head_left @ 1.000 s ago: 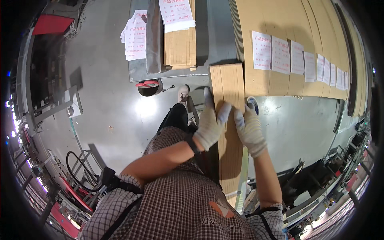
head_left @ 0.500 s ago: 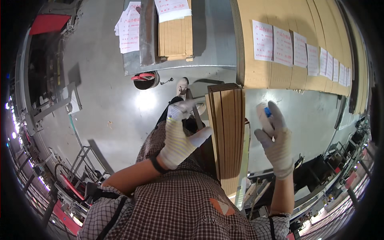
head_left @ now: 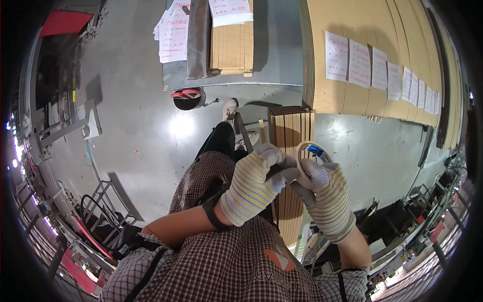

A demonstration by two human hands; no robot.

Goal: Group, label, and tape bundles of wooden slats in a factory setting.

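The left hand (head_left: 253,190) had just come in to the tape (head_left: 315,149) grasped by the right hand (head_left: 329,204), shifting the work from the boards (head_left: 289,221) below that grip to the tape, though I couldn't tell whether the left's bent fingers pinched any of it.

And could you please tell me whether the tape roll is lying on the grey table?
No, the tape roll is held in the right hand, with the left hand close beside it.

Gloved hands (head_left: 254,185) close together, fingers (head_left: 274,155) curled, bare forearms (head_left: 183,227) angled inward
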